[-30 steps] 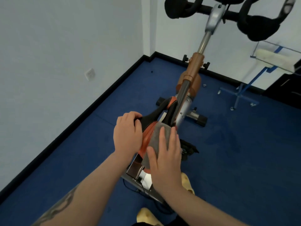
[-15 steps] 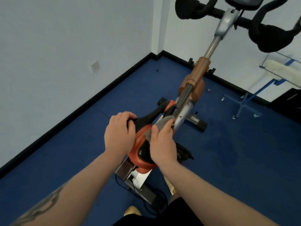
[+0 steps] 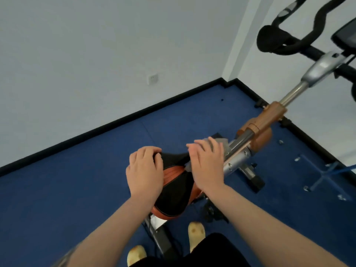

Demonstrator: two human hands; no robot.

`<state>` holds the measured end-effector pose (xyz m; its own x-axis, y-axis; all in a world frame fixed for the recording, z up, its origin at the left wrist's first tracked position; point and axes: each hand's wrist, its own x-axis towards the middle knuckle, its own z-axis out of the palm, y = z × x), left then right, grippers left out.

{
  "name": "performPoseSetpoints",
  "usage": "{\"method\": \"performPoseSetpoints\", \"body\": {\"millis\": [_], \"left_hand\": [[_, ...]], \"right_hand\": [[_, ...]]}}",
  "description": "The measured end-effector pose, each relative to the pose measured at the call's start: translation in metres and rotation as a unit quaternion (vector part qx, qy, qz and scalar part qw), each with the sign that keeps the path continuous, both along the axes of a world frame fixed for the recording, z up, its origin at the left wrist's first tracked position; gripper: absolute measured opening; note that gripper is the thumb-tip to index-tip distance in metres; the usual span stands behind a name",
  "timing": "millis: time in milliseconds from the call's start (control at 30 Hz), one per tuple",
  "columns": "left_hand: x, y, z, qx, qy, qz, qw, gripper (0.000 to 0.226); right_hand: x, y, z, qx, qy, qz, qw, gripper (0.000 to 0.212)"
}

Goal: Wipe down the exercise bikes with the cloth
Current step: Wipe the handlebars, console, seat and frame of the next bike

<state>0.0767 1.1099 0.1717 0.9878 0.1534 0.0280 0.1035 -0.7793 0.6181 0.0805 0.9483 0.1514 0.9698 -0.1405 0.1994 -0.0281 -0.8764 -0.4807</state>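
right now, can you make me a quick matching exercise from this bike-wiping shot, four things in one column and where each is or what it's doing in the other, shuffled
Things:
1. left hand
2. right hand
3. cloth
4. handlebars

Places or states:
A. grey, under flat fingers at the nose of the saddle
B. black, up at the top right, above the silver post
C. fingers curled over the left edge of the saddle
D. fingers straight, pressing down on the cloth

Pairs: 1-C, 2-D, 3-A, 4-B
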Motion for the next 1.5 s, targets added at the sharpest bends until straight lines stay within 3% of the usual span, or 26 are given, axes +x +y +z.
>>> {"method": "performPoseSetpoints", "body": {"millis": [67, 133, 200, 233, 300, 433, 500, 567, 667, 800, 933, 1067, 1100, 1167, 1233, 1300, 1367, 1433, 1500], "left_hand": [[-0.004, -0.004, -0.001, -0.004, -0.002, 0.032, 0.999, 0.021], [-0.004, -0.005, -0.001, 0.001, -0.01, 0.035, 0.999, 0.021], [-0.002, -0.006, -0.001, 0.006, -0.019, 0.036, 0.999, 0.021], [-0.001, -0.006, -0.001, 0.01, -0.02, 0.038, 0.999, 0.021], [0.0, -0.006, -0.002, 0.02, -0.025, 0.043, 0.999, 0.021], [-0.004, -0.008, -0.003, 0.018, -0.032, 0.062, 0.997, 0.019], [-0.014, -0.01, -0.003, 0.005, -0.029, 0.073, 0.997, 0.023], [-0.029, -0.015, -0.004, 0.01, -0.024, 0.079, 0.997, 0.036], [-0.048, -0.027, -0.009, -0.018, -0.03, 0.124, 0.992, 0.045], [-0.061, -0.033, -0.016, -0.158, -0.034, 0.236, 0.958, 0.044], [-0.071, -0.034, -0.02, -0.211, -0.01, 0.25, 0.945, 0.043], [-0.067, -0.036, -0.021, -0.232, -0.005, 0.271, 0.934, 0.041], [-0.067, -0.036, -0.021, -0.23, -0.005, 0.281, 0.932, 0.042], [-0.069, -0.037, -0.022, -0.22, -0.005, 0.292, 0.931, 0.045], [-0.075, -0.038, -0.02, -0.185, -0.01, 0.284, 0.941, 0.05], [-0.081, -0.041, -0.017, -0.142, -0.033, 0.274, 0.951, 0.053], [-0.086, -0.046, -0.016, -0.141, -0.032, 0.284, 0.948, 0.052], [-0.091, -0.051, -0.017, -0.178, 0.007, 0.305, 0.936, 0.053], [-0.098, -0.049, -0.018, -0.188, 0.06, 0.302, 0.933, 0.058]], "right_hand": [[-0.003, -0.023, 0.002, -0.071, -0.016, 0.167, 0.983, 0.048], [0.009, -0.056, 0.008, -0.057, 0.024, 0.248, 0.967, 0.042], [0.027, -0.075, 0.014, 0.011, 0.101, 0.219, 0.97, 0.04], [0.031, -0.074, 0.015, -0.007, 0.13, 0.193, 0.973, 0.041], [0.025, -0.051, 0.014, -0.162, 0.104, 0.186, 0.964, 0.049], [0.024, -0.029, 0.017, -0.187, 0.029, 0.331, 0.925, 0.046], [0.042, -0.044, 0.02, -0.189, 0.075, 0.366, 0.908, 0.043], [0.051, -0.06, 0.019, -0.204, 0.097, 0.314, 0.922, 0.037], [0.048, -0.034, 0.017, -0.243, 0.057, 0.247, 0.936, 0.04], [0.029, 0.029, 0.016, -0.149, 0.039, 0.326, 0.933, 0.052], [0.04, -0.011, 0.02, -0.125, 0.087, 0.475, 0.867, 0.058], [0.075, 0.022, 0.021, -0.151, 0.221, 0.368, 0.89, 0.043], [0.071, 0.037, 0.022, -0.142, 0.22, 0.367, 0.892, 0.044], [0.055, 0.047, 0.02, -0.089, 0.134, 0.418, 0.894, 0.043], [0.054, 0.037, 0.022, -0.057, 0.101, 0.516, 0.849, 0.043], [0.077, 0.035, 0.029, -0.006, 0.178, 0.565, 0.806, 0.039], [0.093, 0.049, 0.031, 0.029, 0.258, 0.544, 0.798, 0.035], [0.088, 0.061, 0.03, -0.034, 0.213, 0.574, 0.79, 0.034], [0.081, 0.061, 0.027, -0.091, 0.115, 0.656, 0.74, 0.032]]}}
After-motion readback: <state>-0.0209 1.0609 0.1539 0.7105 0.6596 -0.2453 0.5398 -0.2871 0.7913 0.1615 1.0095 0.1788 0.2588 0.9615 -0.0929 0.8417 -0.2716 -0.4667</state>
